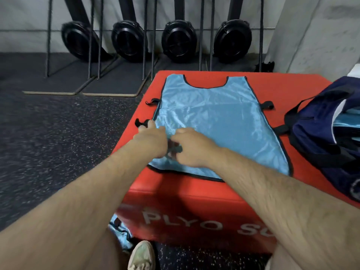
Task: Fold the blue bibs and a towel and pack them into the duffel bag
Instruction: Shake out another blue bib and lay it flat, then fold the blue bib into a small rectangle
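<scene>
Nearest to you, a crumpled blue bib (pixel 118 233) is lying on the floor at the near-left foot of the red plyo box, beside your shoe (pixel 141 256); judged from here, it is still waiting to be folded.

On the worktop, the red plyo box (pixel 194 201), you are reaching both arms over the near-left part of a blue bib (pixel 218 121) that is lying spread flat and unfolded, neck opening at the far end. Your left hand (pixel 151 142) is resting at the bib's near-left edge, fingers curled, close to a black side strap (pixel 141 122); whether it is pinching cloth or strap cannot be told through the blur. Your right hand (pixel 191 148) is sitting just beside it, fingers bent down onto the fabric, and its grip is likewise unclear.

To the right, the navy duffel bag (pixel 327 137) is sitting open on the worktop's right edge, and light blue fabric is showing inside its mouth, so some bibs appear already packed.

No towel can be made out with certainty. By this reading, you are midway: one bib being started, one on the floor pending, the towel unaccounted for.

At the far wall, black round machines (pixel 179 40) are standing in a row.
</scene>
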`<action>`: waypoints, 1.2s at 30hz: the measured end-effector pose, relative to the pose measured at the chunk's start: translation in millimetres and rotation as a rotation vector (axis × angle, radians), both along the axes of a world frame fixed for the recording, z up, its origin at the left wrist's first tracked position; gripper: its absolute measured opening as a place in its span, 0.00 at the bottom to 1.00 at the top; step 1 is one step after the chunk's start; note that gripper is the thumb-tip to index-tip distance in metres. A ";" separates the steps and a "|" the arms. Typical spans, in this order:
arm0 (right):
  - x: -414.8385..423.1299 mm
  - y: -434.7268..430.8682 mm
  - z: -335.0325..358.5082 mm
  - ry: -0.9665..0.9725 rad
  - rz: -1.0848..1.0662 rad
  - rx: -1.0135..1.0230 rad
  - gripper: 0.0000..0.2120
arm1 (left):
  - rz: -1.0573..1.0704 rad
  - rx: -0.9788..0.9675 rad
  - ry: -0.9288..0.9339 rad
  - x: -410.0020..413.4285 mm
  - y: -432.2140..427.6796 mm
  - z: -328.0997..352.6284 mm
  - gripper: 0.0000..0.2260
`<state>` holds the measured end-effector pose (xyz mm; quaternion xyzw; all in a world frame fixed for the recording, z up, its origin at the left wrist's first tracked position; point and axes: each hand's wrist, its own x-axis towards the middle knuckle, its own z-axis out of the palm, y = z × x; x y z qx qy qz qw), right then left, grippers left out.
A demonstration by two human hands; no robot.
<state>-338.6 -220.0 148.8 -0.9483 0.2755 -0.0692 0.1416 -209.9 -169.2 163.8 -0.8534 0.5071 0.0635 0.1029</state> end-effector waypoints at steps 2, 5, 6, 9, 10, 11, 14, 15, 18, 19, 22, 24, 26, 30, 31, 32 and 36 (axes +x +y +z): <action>13.7 12.2 -2.9 0.043 0.071 0.001 0.17 | 0.021 0.019 0.009 14.9 8.7 1.1 0.21; 26.7 22.3 -7.2 0.044 0.102 0.058 0.17 | -0.015 0.003 0.081 27.7 17.8 5.1 0.16; 29.9 22.9 -9.7 0.033 0.100 0.080 0.12 | -0.035 0.017 0.102 30.1 21.0 8.1 0.14; 34.7 30.5 -13.8 0.016 0.141 0.172 0.05 | -0.049 0.104 0.176 37.6 30.5 18.5 0.06; 36.0 35.0 -13.9 0.007 0.167 0.208 0.04 | -0.038 0.139 0.171 39.9 32.8 20.2 0.07; 37.3 38.6 -12.8 0.003 0.181 0.229 0.05 | -0.027 0.166 0.134 41.5 32.8 19.3 0.10; 38.0 33.2 -10.3 -0.073 0.070 0.217 0.11 | 0.004 0.011 0.006 45.7 25.6 12.5 0.20; 36.3 26.6 -9.1 -0.124 0.018 0.182 0.12 | -0.009 -0.114 0.033 46.7 19.1 7.0 0.21; 27.7 -0.2 -13.5 -0.148 -0.109 -0.035 0.05 | -0.175 -0.382 0.240 39.2 -4.1 -14.1 0.21; 23.5 -8.4 -16.2 -0.068 -0.168 -0.079 0.13 | -0.214 -0.384 0.302 34.8 -11.5 -21.8 0.23; 6.7 -22.9 -25.1 0.148 -0.355 0.009 0.29 | -0.180 -0.290 0.285 36.3 -30.6 -45.6 0.29; -4.5 -29.5 -29.0 0.243 -0.413 0.070 0.33 | -0.053 -0.262 0.216 40.8 -37.9 -48.0 0.25; -11.3 -33.1 -26.2 0.237 -0.403 0.037 0.32 | 0.026 -0.278 0.105 36.0 -40.1 -38.1 0.23; -16.5 -51.7 -20.5 0.093 -0.435 -0.048 0.27 | -0.167 -0.392 0.013 20.3 -66.9 -42.3 0.21; -16.8 -60.4 -21.9 0.098 -0.445 -0.042 0.27 | -0.208 -0.416 0.075 16.4 -75.1 -45.2 0.21; -16.7 -70.0 -25.1 0.110 -0.450 -0.034 0.28 | -0.228 -0.426 0.146 12.7 -83.5 -46.6 0.23; -25.9 -102.3 -39.2 0.143 -0.459 0.033 0.29 | -0.174 -0.302 0.262 5.7 -103.5 -54.4 0.26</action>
